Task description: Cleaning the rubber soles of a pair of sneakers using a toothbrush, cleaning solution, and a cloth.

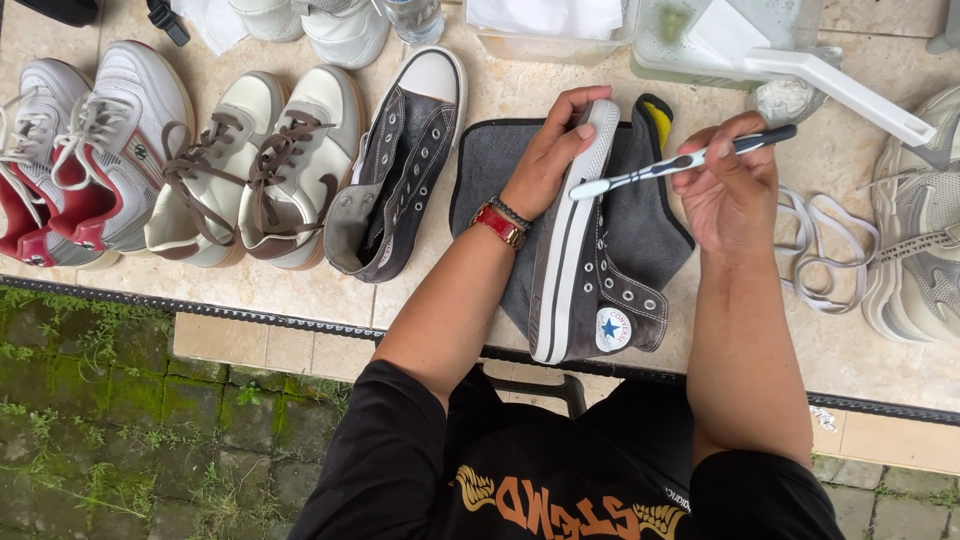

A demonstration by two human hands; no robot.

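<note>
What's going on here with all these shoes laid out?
A person is cleaning a dark grey high-top sneaker that lies on its side on a grey cloth. The left hand grips the toe end, and the right hand holds a toothbrush with its bristles at the white sole edge. The matching sneaker and two pairs of other sneakers sit in a row to the left on the tiled ledge. Loose white laces lie to the right.

The high-top shoe (590,250) lies on its side on the cloth (660,225), left hand (550,150) over its toe. Right hand (730,190) holds the toothbrush (680,163) just beside the sole. Its twin shoe (400,170) sits left, laces (820,250) right, tub (700,40) behind.
</note>
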